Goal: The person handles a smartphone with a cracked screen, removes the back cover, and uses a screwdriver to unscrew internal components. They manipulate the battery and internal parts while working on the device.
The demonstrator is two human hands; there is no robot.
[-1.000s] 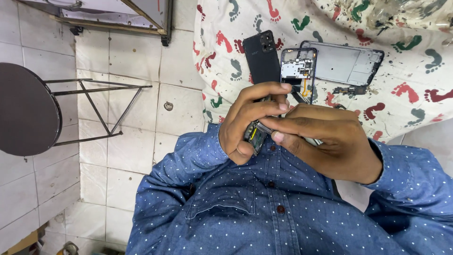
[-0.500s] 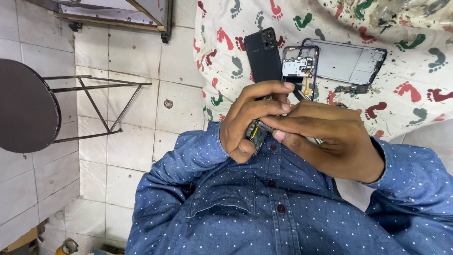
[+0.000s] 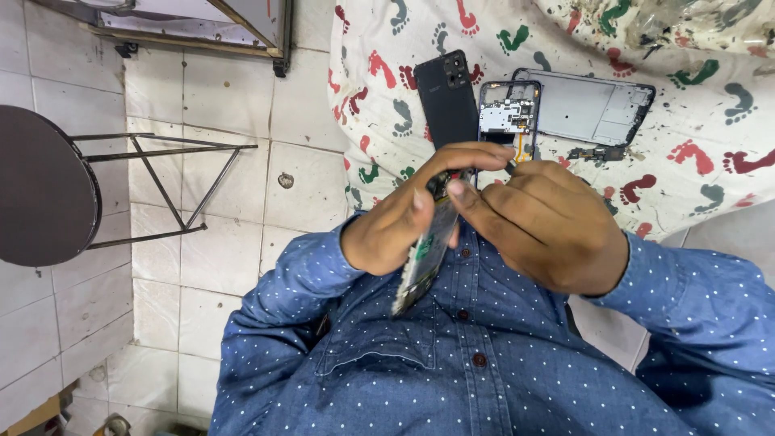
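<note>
While both hands close in at chest height, the left hand (image 3: 404,222) now pinches a narrow circuit board (image 3: 425,250), tilted edge-up off the cloth (image 3: 694,105); the right hand (image 3: 549,222) curls shut, fingertips on its top end.

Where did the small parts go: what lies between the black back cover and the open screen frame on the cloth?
Head view: a phone frame carrying a circuit board.

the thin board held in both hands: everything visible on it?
The thin board is a long, narrow, flat piece, greenish with small dark and metallic components, seemingly a circuit board. It tilts steeply, lower end towards the blue dotted shirt. The left hand grips its upper part; the right hand pinches the top. Finer detail is too blurred.
</note>
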